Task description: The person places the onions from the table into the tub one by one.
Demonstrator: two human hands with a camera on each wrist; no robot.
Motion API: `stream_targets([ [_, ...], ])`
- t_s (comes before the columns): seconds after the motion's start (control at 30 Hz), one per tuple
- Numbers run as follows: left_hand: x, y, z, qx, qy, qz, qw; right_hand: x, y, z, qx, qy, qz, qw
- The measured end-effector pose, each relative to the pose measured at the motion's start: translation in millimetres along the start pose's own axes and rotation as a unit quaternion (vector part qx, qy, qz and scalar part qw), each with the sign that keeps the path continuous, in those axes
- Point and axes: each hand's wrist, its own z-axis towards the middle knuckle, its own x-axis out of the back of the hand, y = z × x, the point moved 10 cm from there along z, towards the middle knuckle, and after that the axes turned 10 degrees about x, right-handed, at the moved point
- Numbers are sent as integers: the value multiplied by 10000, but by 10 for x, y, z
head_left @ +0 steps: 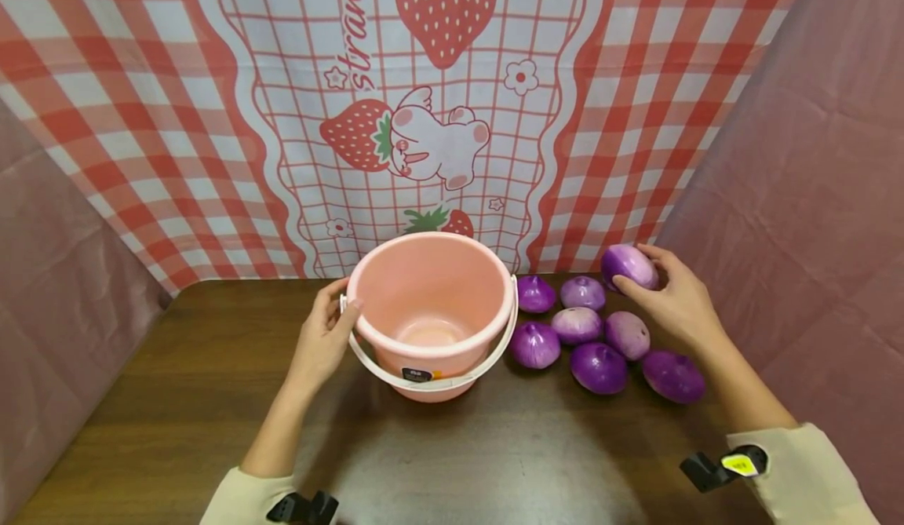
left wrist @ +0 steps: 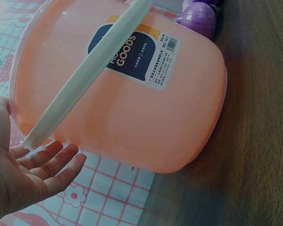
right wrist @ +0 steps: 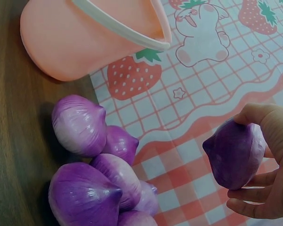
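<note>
A pink bucket with a white handle stands on the table, and its visible inside holds nothing. My left hand grips the bucket's rim at its left side, thumb over the edge; the left wrist view shows the other fingers spread beneath the handle's end. To the right, my right hand holds a purple onion between thumb and fingers, raised above the others. Several more purple onions lie grouped on the table between the bucket and my right forearm. Some have a pointed tip facing up.
The brown wooden table reaches back to a red-and-white checked cloth with strawberry prints. Pink fabric hangs at both sides. A label is stuck on the bucket's front.
</note>
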Motion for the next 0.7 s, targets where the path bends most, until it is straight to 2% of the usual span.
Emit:
stream_targets([
  [0.7, -1, -9, 14, -18, -8, 25, 10000, -17, -151, 35, 65, -79, 60, 9999],
])
